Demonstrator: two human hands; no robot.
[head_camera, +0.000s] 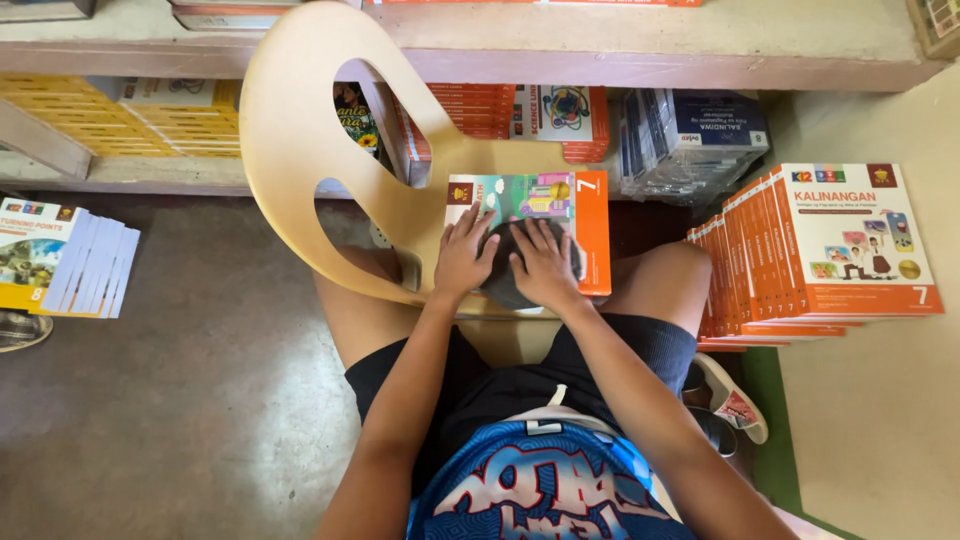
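A colourful book (545, 200) with an orange spine band lies flat on the seat of a tan plastic chair (300, 150) in front of me. On the book sits a dark grey cloth (505, 288). My left hand (463, 255) and my right hand (543, 262) rest side by side on that cloth, fingers spread and pressing down. My bare knees flank the chair seat, and I wear black shorts and a blue printed shirt.
A stack of orange-edged books (800, 250) stands at my right. Another pile of books (65, 255) lies on the floor at left. Low shelves (500, 50) behind the chair hold yellow, orange and dark blue book stacks. A sandal (735, 405) is by my right leg.
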